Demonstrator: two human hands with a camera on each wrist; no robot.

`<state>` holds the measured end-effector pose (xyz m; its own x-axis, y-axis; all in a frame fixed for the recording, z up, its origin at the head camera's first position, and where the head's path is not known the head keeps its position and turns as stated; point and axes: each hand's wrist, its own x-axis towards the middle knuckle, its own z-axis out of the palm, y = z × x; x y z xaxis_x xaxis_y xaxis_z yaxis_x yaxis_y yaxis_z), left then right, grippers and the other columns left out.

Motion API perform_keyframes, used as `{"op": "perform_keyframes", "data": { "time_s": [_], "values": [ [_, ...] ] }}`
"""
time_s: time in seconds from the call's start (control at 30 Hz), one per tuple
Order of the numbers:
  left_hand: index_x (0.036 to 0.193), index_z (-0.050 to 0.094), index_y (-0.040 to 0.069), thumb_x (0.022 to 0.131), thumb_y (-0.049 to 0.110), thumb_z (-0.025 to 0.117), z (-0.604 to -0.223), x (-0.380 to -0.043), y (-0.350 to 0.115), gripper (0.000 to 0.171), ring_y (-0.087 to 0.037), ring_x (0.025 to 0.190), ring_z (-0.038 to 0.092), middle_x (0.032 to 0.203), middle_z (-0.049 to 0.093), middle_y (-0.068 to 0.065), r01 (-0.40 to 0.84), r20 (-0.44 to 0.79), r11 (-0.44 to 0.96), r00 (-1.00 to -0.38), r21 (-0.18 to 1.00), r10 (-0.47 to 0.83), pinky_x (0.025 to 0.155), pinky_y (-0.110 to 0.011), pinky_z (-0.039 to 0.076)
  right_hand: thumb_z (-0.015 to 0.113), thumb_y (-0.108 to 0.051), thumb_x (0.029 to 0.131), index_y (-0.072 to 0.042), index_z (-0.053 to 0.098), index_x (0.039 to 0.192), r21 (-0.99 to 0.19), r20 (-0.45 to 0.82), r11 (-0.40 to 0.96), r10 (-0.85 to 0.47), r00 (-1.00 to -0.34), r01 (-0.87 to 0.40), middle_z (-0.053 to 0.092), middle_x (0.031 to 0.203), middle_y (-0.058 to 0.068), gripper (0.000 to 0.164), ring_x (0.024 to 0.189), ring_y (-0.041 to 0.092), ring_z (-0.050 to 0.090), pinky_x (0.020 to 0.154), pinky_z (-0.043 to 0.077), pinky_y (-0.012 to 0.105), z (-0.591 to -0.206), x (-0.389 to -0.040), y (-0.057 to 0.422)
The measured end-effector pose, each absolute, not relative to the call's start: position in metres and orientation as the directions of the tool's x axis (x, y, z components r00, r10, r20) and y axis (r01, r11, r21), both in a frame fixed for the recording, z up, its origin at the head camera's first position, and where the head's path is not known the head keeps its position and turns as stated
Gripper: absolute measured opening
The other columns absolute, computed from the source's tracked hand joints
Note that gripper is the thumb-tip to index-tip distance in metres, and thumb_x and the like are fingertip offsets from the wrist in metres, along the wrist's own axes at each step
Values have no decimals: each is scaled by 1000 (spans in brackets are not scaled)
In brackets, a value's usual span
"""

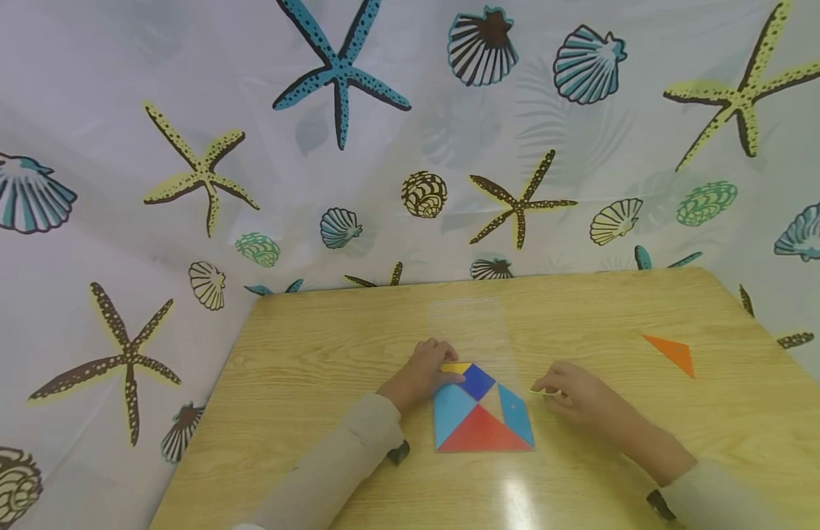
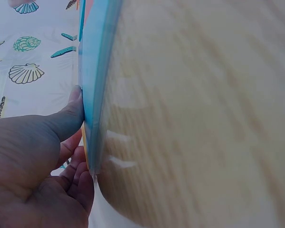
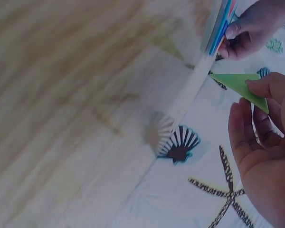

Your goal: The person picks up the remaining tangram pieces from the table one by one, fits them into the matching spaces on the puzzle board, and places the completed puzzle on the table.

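My left hand (image 1: 425, 374) is at the far left corner of a flat tangram on the wooden table, with thumb and curled fingers around a yellow piece (image 1: 458, 366) that it partly hides. Beside that piece lie a dark blue square (image 1: 478, 382), a light blue triangle (image 1: 450, 412), a red triangle (image 1: 486, 433) and a blue parallelogram (image 1: 516, 414). A wood-coloured gap shows between square and parallelogram. Just right of the tangram, my right hand (image 1: 575, 394) pinches a green triangle (image 3: 242, 86) between thumb and fingers, raised above the table in the right wrist view.
An orange triangle (image 1: 675, 355) lies alone on the right part of the wooden table (image 1: 317, 338). Behind the pieces, a clear flat sheet or tray (image 1: 469, 318) extends toward the back. A curtain (image 1: 397, 243) printed with shells and starfish surrounds the table's back and sides.
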<state>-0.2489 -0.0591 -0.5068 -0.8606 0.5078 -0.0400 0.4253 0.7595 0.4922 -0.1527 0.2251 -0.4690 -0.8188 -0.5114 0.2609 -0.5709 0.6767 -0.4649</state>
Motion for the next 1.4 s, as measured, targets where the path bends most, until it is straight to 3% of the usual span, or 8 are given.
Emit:
{"op": "perform_keyframes", "data": {
  "time_s": [0.2,0.4,0.5,0.73,1.07,1.4],
  "values": [
    [106,56,14,85,39,65,-505,-247,-60,34,-15,98,42,101,48,4,421,-42,754,-860,504,508,84,-29,39,68,0,79,-9,69,95,-368,314,652,-584,-748,-663,52,87,-8,18,74,3,49,64,46,20,-471,-155,198],
    [107,57,13,85,38,65,-503,-245,-61,34,-15,99,42,103,50,2,430,-26,738,-856,520,517,86,-29,39,67,1,75,-11,68,92,-161,482,592,-651,-586,-790,52,86,-7,21,77,4,49,66,47,19,-478,-162,179],
    [107,57,13,85,38,65,-502,-246,-60,35,-15,99,42,103,50,2,431,-28,740,-855,516,518,86,-29,39,67,2,73,-10,67,91,-111,507,573,-670,-543,-812,50,86,-4,21,76,7,48,64,46,19,-481,-165,174],
    [104,56,15,84,39,66,-504,-248,-59,33,-15,98,42,100,49,3,427,-39,754,-858,499,512,85,-29,39,69,-3,75,-8,67,91,-36,434,577,-727,-533,-816,51,89,-1,17,77,9,48,63,46,19,-484,-165,167],
    [104,56,16,83,40,67,-505,-248,-59,33,-15,96,42,97,47,4,424,-36,762,-864,489,503,83,-28,39,71,-10,81,-13,66,88,-124,396,550,-735,-550,-826,55,88,-5,10,79,5,52,69,47,17,-483,-161,169],
    [107,51,17,87,41,62,-502,-246,-60,33,-14,98,41,101,46,4,476,-37,767,-840,430,542,84,-28,39,69,-14,83,-14,66,94,-151,352,521,-766,-538,-840,52,94,-6,11,85,5,48,73,45,16,-487,-164,171]
  ]
}}
